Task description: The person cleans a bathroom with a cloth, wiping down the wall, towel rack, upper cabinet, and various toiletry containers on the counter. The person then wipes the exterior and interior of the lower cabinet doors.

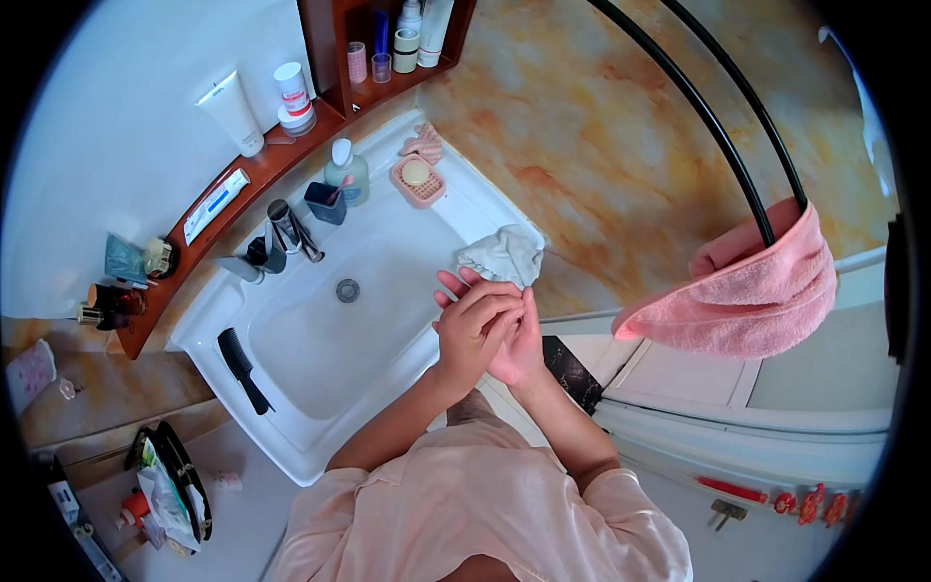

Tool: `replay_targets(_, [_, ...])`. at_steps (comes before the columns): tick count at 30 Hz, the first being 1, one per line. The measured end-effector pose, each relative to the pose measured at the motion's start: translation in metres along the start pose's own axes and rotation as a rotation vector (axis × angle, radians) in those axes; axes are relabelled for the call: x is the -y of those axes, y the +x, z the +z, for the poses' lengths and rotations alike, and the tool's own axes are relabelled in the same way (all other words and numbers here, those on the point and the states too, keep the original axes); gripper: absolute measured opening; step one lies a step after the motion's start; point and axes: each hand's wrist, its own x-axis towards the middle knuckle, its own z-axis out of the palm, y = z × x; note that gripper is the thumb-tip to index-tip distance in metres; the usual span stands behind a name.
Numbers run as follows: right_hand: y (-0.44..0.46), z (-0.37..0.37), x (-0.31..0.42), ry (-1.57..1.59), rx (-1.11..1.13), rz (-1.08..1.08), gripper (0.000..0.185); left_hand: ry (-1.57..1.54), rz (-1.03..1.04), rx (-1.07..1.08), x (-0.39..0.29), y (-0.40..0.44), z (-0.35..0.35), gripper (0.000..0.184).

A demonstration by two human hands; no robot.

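Observation:
Both hands meet over the right edge of the white sink (388, 291), just below a crumpled pale cloth (504, 254) on the rim. My left hand (475, 328) lies across the other palm, its fingers curled over that hand's fingers. Beneath it, my right hand (522, 344) is turned palm up, with its fingers partly covered. No object shows between the two hands. Whether the fingertips touch the cloth cannot be made out.
A pink soap dish (419, 181), pump bottle (349, 175), dark cup (325, 203) and faucet (294, 231) line the sink's back. A black comb (242, 371) lies on the left rim. A pink towel (747, 291) hangs at right. Toiletries stand on the wooden shelf (267, 160).

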Motion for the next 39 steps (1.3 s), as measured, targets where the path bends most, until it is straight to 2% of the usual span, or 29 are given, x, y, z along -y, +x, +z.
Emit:
replay_targets(6, [-0.009, 0.005, -0.004, 0.109, -0.002, -0.007, 0.072, -0.012, 0.025, 0.036, -0.012, -0.002, -0.005, 0.026])
replay_targets(18, [-0.02, 0.024, -0.001, 0.01, 0.04, -0.032, 0.067, -0.046, 0.057, 0.132, -0.032, -0.003, -0.017, 0.022])
replay_targets(21, [-0.021, 0.027, -0.002, 0.029, 0.117, -0.086, 0.068, -0.053, 0.06, 0.161, -0.035, -0.002, -0.02, 0.021])
replay_targets(36, [-0.03, 0.031, 0.001, -0.029, 0.038, -0.073, 0.07, -0.078, 0.075, 0.337, -0.04, 0.013, -0.029, 0.015])
replay_targets(39, [-0.03, 0.032, 0.001, 0.072, 0.01, -0.076, 0.061, -0.094, 0.075, 0.367, -0.029, 0.011, -0.026, 0.013])
